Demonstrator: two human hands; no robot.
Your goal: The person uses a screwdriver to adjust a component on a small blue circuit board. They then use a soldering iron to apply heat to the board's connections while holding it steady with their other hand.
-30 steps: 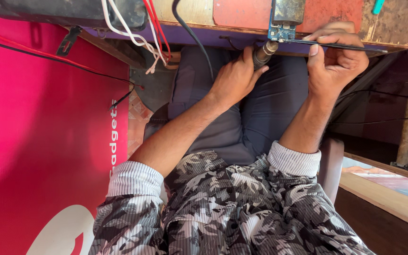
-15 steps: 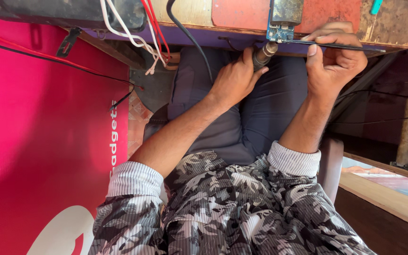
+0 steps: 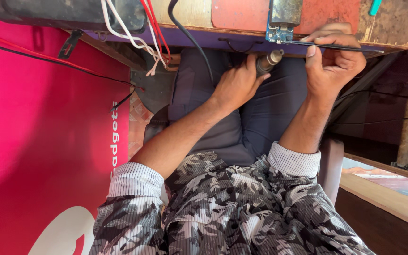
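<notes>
Soldering iron [image 3: 267, 61] gripped in left hand [image 3: 237, 85], metal tip aimed toward 1 o'clock at blue circuit board [image 3: 279, 33] on counter [image 3: 393, 23] edge. Right hand [image 3: 334, 66], at 3 o'clock of iron, pinches thin black tweezers [image 3: 341, 46] (lying flat along edge).

The scene is lit evenly by soft daylight, and no harsh glare is seen. The large pink-red glossy panel [image 3: 48, 141] at the left of the frame is rendered brightly, with a paler wash toward its upper part. Deep shadow is found under the worn wooden worktop [image 3: 397, 28] at the upper right. Focus is held sharply across the centre; slight softness is noticed at the lower right corner.
</notes>
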